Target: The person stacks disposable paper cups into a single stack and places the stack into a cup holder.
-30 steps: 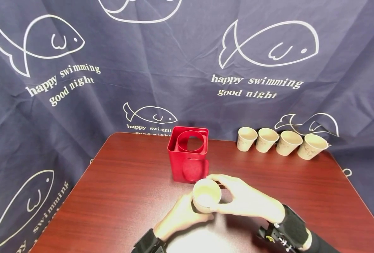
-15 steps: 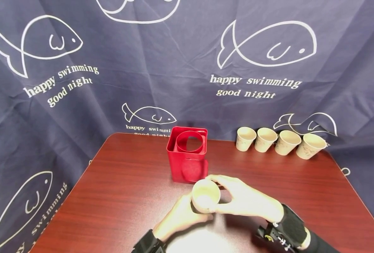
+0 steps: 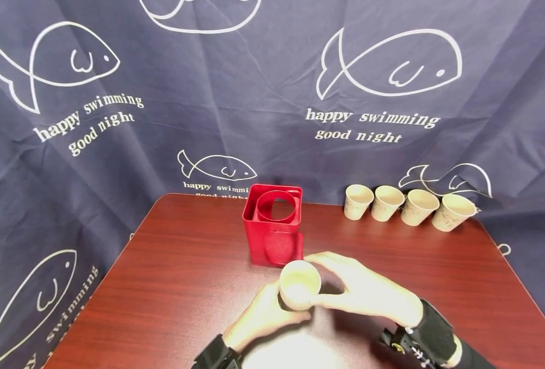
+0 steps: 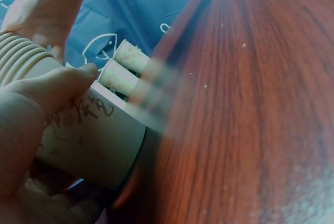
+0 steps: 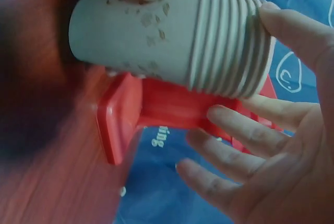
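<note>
With left hand (image 3: 265, 313), grips upright stack of nested paper cups (image 3: 300, 292) round the side, just in front of red holder (image 3: 271, 231). With right hand (image 3: 367, 288), pinches top rim between thumb and forefinger, other fingers spread, front-right of red holder. Well right of red holder: row of four paper cups (image 3: 417, 210).

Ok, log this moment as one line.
left hand: grips nested cream paper cups; right hand: at their top rim; red square-topped holder: behind them; four cream paper cups: row, far right
</note>
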Demonstrator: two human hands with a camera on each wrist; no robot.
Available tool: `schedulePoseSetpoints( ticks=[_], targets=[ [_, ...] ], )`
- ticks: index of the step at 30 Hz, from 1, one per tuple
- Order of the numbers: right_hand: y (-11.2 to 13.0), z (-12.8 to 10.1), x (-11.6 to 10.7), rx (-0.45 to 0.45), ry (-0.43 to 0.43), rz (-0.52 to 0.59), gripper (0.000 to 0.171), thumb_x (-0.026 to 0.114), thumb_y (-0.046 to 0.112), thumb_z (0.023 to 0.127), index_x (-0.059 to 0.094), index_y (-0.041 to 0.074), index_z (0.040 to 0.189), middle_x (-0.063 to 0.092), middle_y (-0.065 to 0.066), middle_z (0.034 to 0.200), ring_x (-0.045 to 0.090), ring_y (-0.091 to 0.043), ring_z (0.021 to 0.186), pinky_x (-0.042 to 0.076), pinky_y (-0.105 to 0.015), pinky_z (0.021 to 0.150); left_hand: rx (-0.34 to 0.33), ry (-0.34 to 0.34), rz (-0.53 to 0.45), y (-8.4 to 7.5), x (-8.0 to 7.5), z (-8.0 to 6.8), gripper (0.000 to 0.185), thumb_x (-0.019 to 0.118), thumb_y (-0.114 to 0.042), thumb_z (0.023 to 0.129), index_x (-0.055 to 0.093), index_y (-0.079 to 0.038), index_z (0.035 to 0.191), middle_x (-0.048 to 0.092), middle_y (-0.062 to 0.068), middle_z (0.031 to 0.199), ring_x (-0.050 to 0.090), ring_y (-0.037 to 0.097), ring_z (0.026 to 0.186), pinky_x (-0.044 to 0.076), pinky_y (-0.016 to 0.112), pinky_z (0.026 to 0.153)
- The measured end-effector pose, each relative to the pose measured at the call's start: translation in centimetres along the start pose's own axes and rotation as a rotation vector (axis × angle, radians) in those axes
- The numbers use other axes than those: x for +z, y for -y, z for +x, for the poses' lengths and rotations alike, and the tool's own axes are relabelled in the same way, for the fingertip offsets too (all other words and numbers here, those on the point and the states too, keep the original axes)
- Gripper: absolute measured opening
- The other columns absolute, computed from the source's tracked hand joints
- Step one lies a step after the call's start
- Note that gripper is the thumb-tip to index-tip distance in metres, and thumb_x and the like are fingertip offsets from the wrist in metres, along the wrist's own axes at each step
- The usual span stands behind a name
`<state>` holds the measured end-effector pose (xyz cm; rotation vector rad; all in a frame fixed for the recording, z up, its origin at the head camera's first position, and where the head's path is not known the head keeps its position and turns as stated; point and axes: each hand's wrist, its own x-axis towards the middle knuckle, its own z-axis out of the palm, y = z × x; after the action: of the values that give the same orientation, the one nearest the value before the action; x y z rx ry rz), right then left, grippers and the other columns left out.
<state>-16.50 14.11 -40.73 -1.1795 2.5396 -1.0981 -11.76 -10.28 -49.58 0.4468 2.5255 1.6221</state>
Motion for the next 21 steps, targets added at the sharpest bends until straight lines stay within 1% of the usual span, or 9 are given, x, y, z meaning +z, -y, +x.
schedulePoseSetpoints(
  ticks=[2, 3, 5, 7, 11, 14, 16, 18, 21],
  targets=[
    [-0.1, -0.2, -0.5, 0.005, -0.01, -0.038, 0.07, 0.079, 0.053, 0.086, 0.048, 0.042, 0.148, 0.056, 0.024, 0.142, 0.055, -0.004, 0.131, 0.046, -0.031, 0.111, -0.002, -0.005, 0.005, 0.0, 0.0, 0.0, 0.062, 0.092, -0.044, 0.074, 0.062, -0.033, 0.126, 0.071, -0.016, 0.105, 0.066, 0.003, 0.093, 0.054, 0.028, 0.089],
    [-0.2, -0.4, -1.0, 0.018, -0.029, -0.097, 0.07, 0.079, 0.056, 0.085, 0.048, 0.044, 0.147, 0.055, 0.026, 0.139, 0.056, -0.003, 0.129, 0.046, -0.031, 0.11, -0.002, -0.006, 0.006, 0.1, 0.0, 0.0, 0.061, 0.092, -0.044, 0.074, 0.062, -0.032, 0.126, 0.071, -0.016, 0.105, 0.066, 0.003, 0.093, 0.054, 0.028, 0.089],
    [-0.4, -0.8, -1.9, 0.039, -0.044, -0.137, 0.073, 0.079, 0.056, 0.085, 0.045, 0.045, 0.148, 0.053, 0.027, 0.142, 0.053, -0.002, 0.131, 0.043, -0.027, 0.112, -0.008, -0.005, -0.001, 0.1, 0.0, 0.0, 0.062, 0.092, -0.044, 0.074, 0.062, -0.032, 0.126, 0.072, -0.016, 0.105, 0.066, 0.003, 0.093, 0.054, 0.029, 0.09],
    [-0.6, -1.1, -2.8, 0.035, -0.089, -0.205, 0.074, 0.08, 0.054, 0.085, 0.045, 0.041, 0.149, 0.053, 0.025, 0.142, 0.053, -0.001, 0.13, 0.04, -0.021, 0.111, -0.015, -0.004, -0.007, 0.1, 0.0, 0.0, 0.062, 0.092, -0.044, 0.073, 0.062, -0.033, 0.126, 0.072, -0.016, 0.104, 0.067, 0.004, 0.092, 0.054, 0.028, 0.089],
    [-1.1, -1.6, -4.7, 0.067, -0.188, -0.31, 0.072, 0.081, 0.051, 0.085, 0.05, 0.035, 0.148, 0.056, 0.018, 0.143, 0.054, -0.003, 0.128, 0.035, -0.012, 0.108, -0.026, -0.003, -0.012, 0.1, 0.1, 0.0, 0.06, 0.093, -0.044, 0.073, 0.063, -0.032, 0.123, 0.072, -0.015, 0.102, 0.067, 0.004, 0.091, 0.054, 0.028, 0.089],
    [-1.4, -2.0, -6.3, 0.08, -0.271, -0.364, 0.073, 0.084, 0.043, 0.084, 0.053, 0.028, 0.148, 0.059, 0.009, 0.143, 0.055, -0.011, 0.128, 0.034, -0.013, 0.107, -0.027, -0.005, -0.017, 0.1, 0.1, 0.0, 0.06, 0.093, -0.043, 0.073, 0.063, -0.032, 0.124, 0.072, -0.015, 0.102, 0.067, 0.004, 0.092, 0.054, 0.029, 0.09],
    [-1.7, -2.3, -7.2, 0.074, -0.336, -0.38, 0.073, 0.088, 0.035, 0.081, 0.055, 0.024, 0.145, 0.061, 0.004, 0.139, 0.057, -0.015, 0.126, 0.032, -0.011, 0.106, -0.025, -0.004, -0.02, 0.1, 0.1, 0.0, 0.061, 0.093, -0.043, 0.073, 0.063, -0.032, 0.125, 0.072, -0.015, 0.104, 0.067, 0.004, 0.093, 0.054, 0.03, 0.091],
    [-2.0, -2.6, -8.2, 0.061, -0.398, -0.396, 0.073, 0.09, 0.028, 0.078, 0.057, 0.021, 0.143, 0.063, 0.003, 0.134, 0.057, -0.014, 0.12, 0.031, -0.009, 0.103, -0.02, -0.004, -0.021, 0.1, 0.1, 0.1, 0.063, 0.093, -0.043, 0.073, 0.062, -0.033, 0.127, 0.072, -0.015, 0.105, 0.067, 0.004, 0.095, 0.054, 0.03, 0.092],
    [-2.7, -3.1, -9.4, 0.058, -0.475, -0.396, 0.079, 0.092, 0.021, 0.075, 0.055, 0.021, 0.145, 0.063, 0.002, 0.133, 0.055, -0.007, 0.116, 0.029, -0.004, 0.1, -0.019, -0.002, -0.02, 0.1, 0.1, 0.1, 0.064, 0.093, -0.042, 0.073, 0.062, -0.033, 0.128, 0.072, -0.015, 0.106, 0.067, 0.004, 0.096, 0.054, 0.031, 0.093]
  ],
)
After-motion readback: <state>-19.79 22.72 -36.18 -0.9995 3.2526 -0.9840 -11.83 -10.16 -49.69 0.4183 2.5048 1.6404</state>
